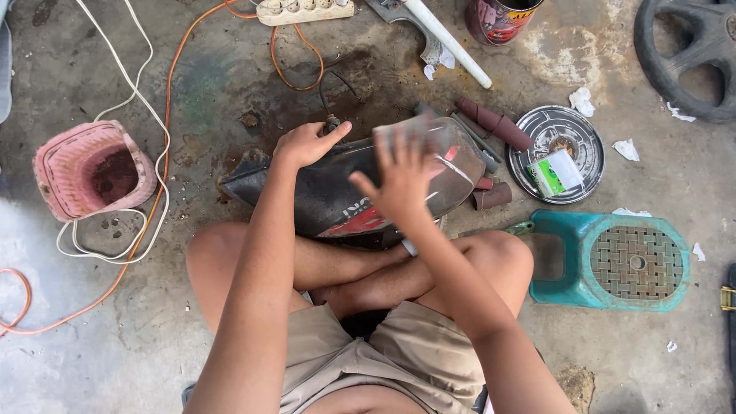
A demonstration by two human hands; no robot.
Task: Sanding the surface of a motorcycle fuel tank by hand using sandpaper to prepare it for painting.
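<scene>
A black motorcycle fuel tank with red and white markings lies on the concrete floor against my crossed legs. My left hand rests on its upper left edge, fingers curled over it. My right hand is blurred and pressed flat on the tank's top right side, with a greyish sheet, apparently sandpaper, under the fingers. Whether the fingers grip the sheet or only press it is unclear.
Rolls of brown sandpaper lie right of the tank beside a round metal lid. A teal plastic stool lies at right, a pink basket at left. Orange and white cables, a power strip, a can and a tyre ring the area.
</scene>
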